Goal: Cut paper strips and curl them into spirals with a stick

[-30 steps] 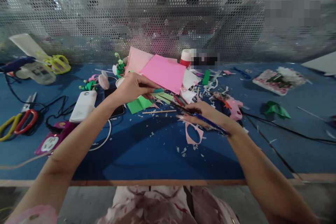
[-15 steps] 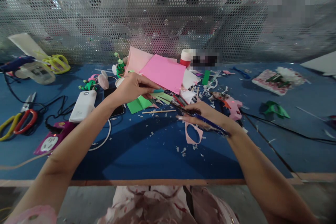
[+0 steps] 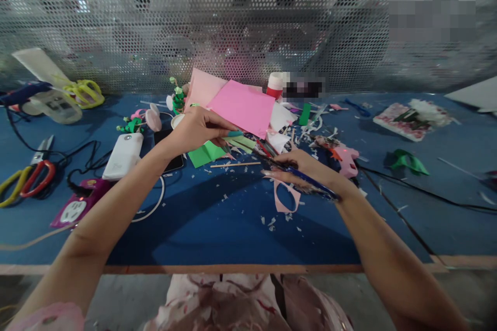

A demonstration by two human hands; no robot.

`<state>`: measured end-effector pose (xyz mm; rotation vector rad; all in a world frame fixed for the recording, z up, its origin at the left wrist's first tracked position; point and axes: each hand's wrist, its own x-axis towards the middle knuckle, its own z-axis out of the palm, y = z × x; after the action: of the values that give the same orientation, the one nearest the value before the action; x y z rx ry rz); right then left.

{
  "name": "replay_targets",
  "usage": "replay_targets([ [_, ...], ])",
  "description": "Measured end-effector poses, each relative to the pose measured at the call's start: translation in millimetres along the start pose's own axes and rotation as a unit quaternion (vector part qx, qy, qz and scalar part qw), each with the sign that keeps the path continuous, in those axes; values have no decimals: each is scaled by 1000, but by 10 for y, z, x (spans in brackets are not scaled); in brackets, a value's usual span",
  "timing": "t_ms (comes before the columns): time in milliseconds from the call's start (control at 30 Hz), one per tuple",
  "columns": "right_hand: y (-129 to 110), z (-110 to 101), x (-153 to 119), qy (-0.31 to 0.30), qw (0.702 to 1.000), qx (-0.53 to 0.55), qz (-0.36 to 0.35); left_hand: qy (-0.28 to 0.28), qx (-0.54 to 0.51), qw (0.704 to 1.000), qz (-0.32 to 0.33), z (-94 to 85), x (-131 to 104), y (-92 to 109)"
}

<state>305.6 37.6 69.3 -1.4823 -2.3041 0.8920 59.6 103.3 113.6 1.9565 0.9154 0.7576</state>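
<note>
My left hand [image 3: 196, 129] is closed in a pinch on a pale green piece of paper [image 3: 246, 143], above the middle of the blue table. A teal patch shows at its fingertips; I cannot tell whether it is a nail or paper. In my right hand [image 3: 295, 168] is a pair of scissors [image 3: 312, 182] with long blue handles reaching back towards the wrist. Their dark blades point left at the pale green paper, partly hidden by the fingers. A bright green sheet [image 3: 205, 154] lies below my left hand, and a pink sheet [image 3: 244, 108] lies just beyond both hands.
Paper scraps and a pink paper ring [image 3: 286, 196] litter the table. Left are a white power bank [image 3: 123, 156], a purple power strip [image 3: 79, 201] and red-and-yellow scissors [image 3: 37, 178]. A pink glue gun [image 3: 345, 160] with a black cable lies right. A perforated metal screen [image 3: 248, 26] stands behind.
The scissors' blades look slightly shifted at the pale green paper, with less of a blade showing to the left. Both hands stay nearly in place.
</note>
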Motion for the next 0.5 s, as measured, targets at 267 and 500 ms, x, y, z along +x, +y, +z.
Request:
replay_targets([
  [267, -21, 8, -16, 3, 1000, 21, 0, 3, 1, 1000, 3, 1, 3, -3],
  [500, 1, 7, -16, 8, 1000, 11, -1, 1, 1, 1000, -5, -1, -5, 18],
])
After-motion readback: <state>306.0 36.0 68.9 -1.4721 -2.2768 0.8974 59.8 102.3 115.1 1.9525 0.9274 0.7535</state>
